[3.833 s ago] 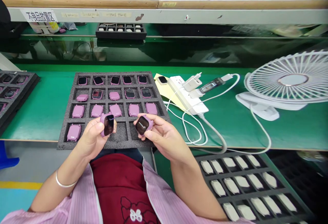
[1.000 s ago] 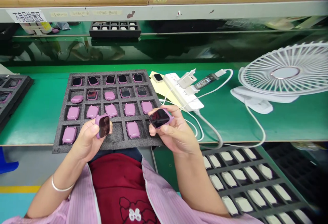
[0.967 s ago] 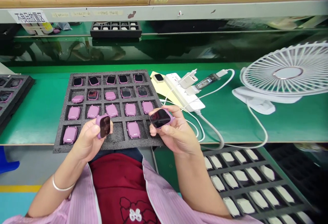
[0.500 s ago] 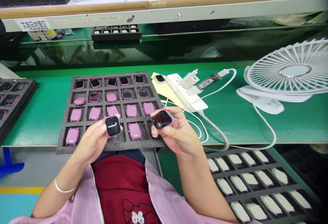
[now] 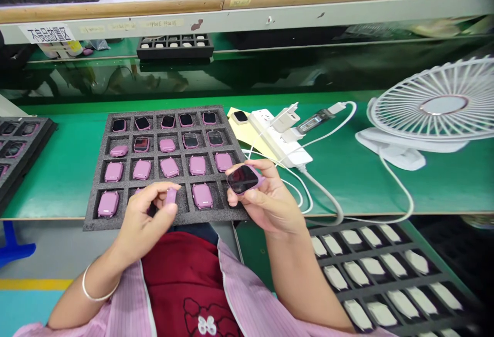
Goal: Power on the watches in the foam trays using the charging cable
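Note:
My left hand (image 5: pixel 148 213) is closed on a pink watch body (image 5: pixel 170 195), turned edge-on and held low over the front row of the black foam tray (image 5: pixel 162 213). My right hand (image 5: pixel 262 200) grips a second pink watch body (image 5: pixel 242 179) with its dark screen facing up, at the tray's right front corner. The tray's pockets hold several pink watch bodies (image 5: pixel 201 195), some screen up, some back up.
A white power strip (image 5: pixel 280 144) with plugs and white cables lies right of the tray, a white fan (image 5: pixel 432 113) further right. Another foam tray (image 5: pixel 15 146) sits at left, a tray of white parts (image 5: pixel 386 275) at lower right. A shelf runs behind.
My left hand has turned its watch body from screen-up to edge-on and lowered it toward the front row pocket. The right hand has hardly moved.

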`<state>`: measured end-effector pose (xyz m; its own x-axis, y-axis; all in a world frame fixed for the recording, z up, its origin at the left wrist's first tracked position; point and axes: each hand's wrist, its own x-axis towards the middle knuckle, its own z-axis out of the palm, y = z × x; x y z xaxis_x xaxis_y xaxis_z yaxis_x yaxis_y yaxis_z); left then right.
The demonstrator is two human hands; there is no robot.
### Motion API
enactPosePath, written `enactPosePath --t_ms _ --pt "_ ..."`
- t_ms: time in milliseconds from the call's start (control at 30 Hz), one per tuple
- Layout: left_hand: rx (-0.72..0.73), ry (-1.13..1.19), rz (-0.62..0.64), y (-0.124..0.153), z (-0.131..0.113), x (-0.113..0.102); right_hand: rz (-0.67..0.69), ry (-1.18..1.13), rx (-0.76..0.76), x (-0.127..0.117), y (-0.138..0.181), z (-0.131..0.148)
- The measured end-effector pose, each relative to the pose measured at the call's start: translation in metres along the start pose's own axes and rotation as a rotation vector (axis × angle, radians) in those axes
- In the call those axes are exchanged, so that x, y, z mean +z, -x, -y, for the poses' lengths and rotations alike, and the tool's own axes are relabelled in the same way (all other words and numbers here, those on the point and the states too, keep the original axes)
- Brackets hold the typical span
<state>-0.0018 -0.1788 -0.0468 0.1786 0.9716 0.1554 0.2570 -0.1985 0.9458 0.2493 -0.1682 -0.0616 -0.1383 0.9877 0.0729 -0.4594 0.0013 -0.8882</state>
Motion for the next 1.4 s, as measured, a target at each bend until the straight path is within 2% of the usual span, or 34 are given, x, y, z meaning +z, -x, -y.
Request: enactPosePath --t_ms 67,133,200,267,467,900,1267,1400 --pt "0.183 -0.427 -0.075 0.002 0.001 0.004 -0.002 0.011 0.002 0.0 0.0 0.0" --pt "0.284 -0.783 -0.096 0.001 0.004 0.011 0.008 0.01 0.0 0.0 0.0 0.0" --pt "0.31 -0.998 -0.058 0.0 0.008 0.017 0.026 0.0 -0.007 0.001 0.0 0.001" --pt "0.324 -1.088 -0.035 0.0 0.011 0.021 0.032 -0.003 -0.012 0.001 0.0 0.001" --pt "0.335 -1.037 -0.059 0.004 0.013 0.016 -0.008 0.034 0.002 0.001 0.001 0.001" --pt "0.307 -1.012 0.018 0.004 0.012 0.014 -0.004 0.037 -0.004 0.0 0.001 0.0" --pt "0.348 -1.021 0.001 0.004 0.014 0.014 -0.058 0.089 -0.091 0.002 0.003 -0.003" --pt "0.363 -1.019 -0.008 0.004 0.015 0.014 -0.101 0.24 -0.165 -0.004 0.008 0.002"
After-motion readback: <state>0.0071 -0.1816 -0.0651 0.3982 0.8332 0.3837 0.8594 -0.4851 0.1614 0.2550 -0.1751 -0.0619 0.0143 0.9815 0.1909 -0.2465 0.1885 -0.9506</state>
